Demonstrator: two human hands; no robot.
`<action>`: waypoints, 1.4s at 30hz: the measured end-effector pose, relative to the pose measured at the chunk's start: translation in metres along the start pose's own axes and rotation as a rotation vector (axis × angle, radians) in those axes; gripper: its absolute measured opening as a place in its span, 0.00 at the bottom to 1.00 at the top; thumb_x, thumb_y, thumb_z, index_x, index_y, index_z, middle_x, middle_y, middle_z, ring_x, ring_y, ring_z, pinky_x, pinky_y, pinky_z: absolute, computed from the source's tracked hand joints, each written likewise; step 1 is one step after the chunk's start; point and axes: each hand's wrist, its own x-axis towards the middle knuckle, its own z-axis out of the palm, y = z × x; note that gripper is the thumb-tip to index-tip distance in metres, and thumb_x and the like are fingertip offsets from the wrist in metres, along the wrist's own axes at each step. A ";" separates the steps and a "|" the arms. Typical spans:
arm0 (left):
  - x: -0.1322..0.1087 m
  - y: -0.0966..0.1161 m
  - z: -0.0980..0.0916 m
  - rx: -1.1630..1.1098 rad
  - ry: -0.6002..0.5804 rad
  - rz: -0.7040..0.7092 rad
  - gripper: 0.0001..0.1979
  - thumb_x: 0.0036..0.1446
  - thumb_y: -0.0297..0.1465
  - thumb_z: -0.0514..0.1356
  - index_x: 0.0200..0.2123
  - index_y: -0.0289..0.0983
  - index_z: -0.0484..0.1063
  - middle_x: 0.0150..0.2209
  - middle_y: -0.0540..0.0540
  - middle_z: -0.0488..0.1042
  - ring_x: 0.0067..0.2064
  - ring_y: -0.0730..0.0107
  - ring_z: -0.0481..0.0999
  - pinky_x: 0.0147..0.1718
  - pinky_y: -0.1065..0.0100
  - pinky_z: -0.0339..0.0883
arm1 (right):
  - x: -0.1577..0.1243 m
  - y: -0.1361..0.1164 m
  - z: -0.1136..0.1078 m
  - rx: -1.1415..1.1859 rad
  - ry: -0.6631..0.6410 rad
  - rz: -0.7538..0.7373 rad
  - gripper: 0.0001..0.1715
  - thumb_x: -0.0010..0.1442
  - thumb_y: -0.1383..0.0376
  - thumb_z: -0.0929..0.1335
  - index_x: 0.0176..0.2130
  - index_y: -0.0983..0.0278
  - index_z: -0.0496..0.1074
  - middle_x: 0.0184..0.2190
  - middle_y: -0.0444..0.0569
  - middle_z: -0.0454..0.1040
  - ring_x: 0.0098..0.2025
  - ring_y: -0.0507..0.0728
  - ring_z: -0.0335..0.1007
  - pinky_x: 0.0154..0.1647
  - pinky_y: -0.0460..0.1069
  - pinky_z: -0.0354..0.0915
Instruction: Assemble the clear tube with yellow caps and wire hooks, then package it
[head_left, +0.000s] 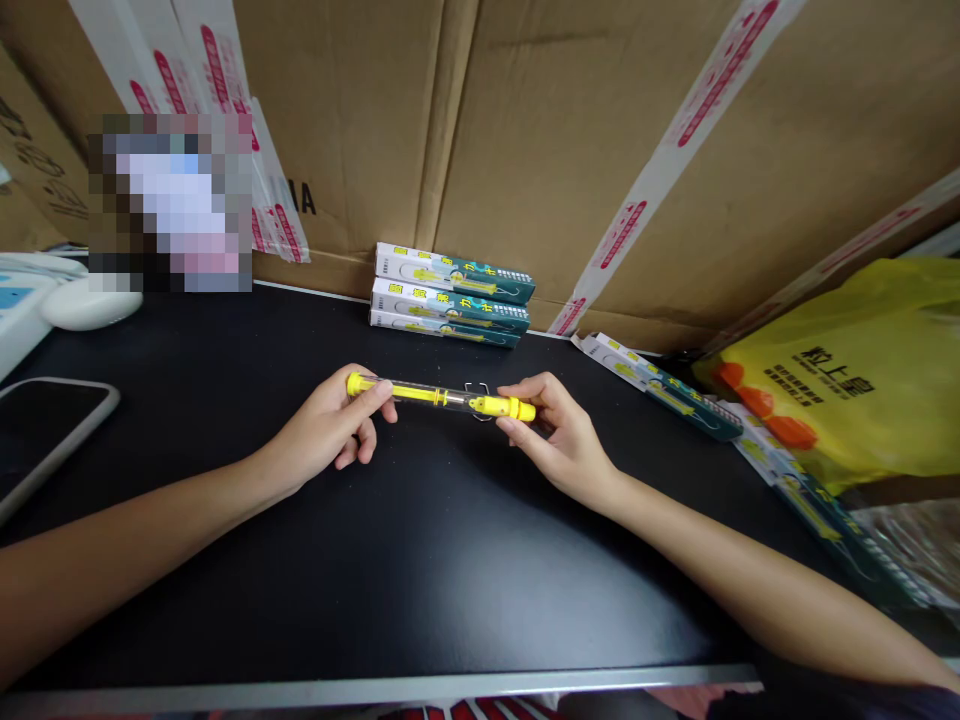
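Between both grips (324,425) (568,440) stretches a tube (416,394) (yellow-ended).

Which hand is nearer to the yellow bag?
Right. The right hand holds one end of the tube, to the left of the bag; the left hand holds the other end, farther from the bag.

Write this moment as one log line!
left hand: holds yellow-clear tube, left end | right hand: holds tube, right end | box stack: behind, on black table
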 end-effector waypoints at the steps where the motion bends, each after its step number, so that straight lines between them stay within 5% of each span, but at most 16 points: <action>1: 0.000 0.000 0.000 -0.001 -0.001 0.001 0.19 0.60 0.47 0.59 0.38 0.38 0.61 0.34 0.51 0.70 0.17 0.83 0.67 0.09 0.80 0.52 | -0.001 0.000 0.000 0.009 -0.006 0.016 0.10 0.64 0.63 0.69 0.45 0.61 0.67 0.36 0.46 0.69 0.29 0.49 0.66 0.28 0.46 0.66; 14: 0.000 -0.001 -0.001 -0.003 -0.018 0.012 0.18 0.60 0.47 0.59 0.37 0.37 0.62 0.34 0.51 0.71 0.17 0.83 0.67 0.09 0.80 0.52 | 0.001 -0.008 0.001 0.148 -0.024 0.142 0.12 0.63 0.59 0.69 0.43 0.61 0.64 0.22 0.36 0.63 0.18 0.46 0.55 0.17 0.44 0.52; 21: -0.001 0.000 -0.001 -0.011 -0.002 -0.001 0.18 0.60 0.46 0.59 0.37 0.37 0.61 0.34 0.51 0.71 0.17 0.83 0.67 0.09 0.80 0.52 | 0.002 -0.002 -0.002 -0.048 0.056 0.035 0.12 0.60 0.59 0.72 0.42 0.61 0.71 0.36 0.47 0.72 0.32 0.52 0.68 0.29 0.47 0.64; 26: -0.001 -0.001 -0.001 -0.004 -0.003 0.001 0.18 0.60 0.46 0.59 0.37 0.37 0.61 0.34 0.51 0.71 0.17 0.83 0.67 0.09 0.80 0.52 | 0.001 0.001 0.000 -0.060 0.049 0.025 0.12 0.62 0.59 0.71 0.44 0.61 0.70 0.37 0.48 0.72 0.32 0.53 0.68 0.31 0.49 0.65; 42: -0.001 0.001 -0.001 0.008 -0.026 0.009 0.18 0.61 0.46 0.59 0.37 0.36 0.62 0.34 0.50 0.71 0.17 0.83 0.66 0.09 0.80 0.52 | 0.000 -0.005 0.002 0.138 0.027 0.128 0.15 0.61 0.55 0.71 0.42 0.59 0.64 0.26 0.40 0.64 0.19 0.47 0.50 0.17 0.45 0.48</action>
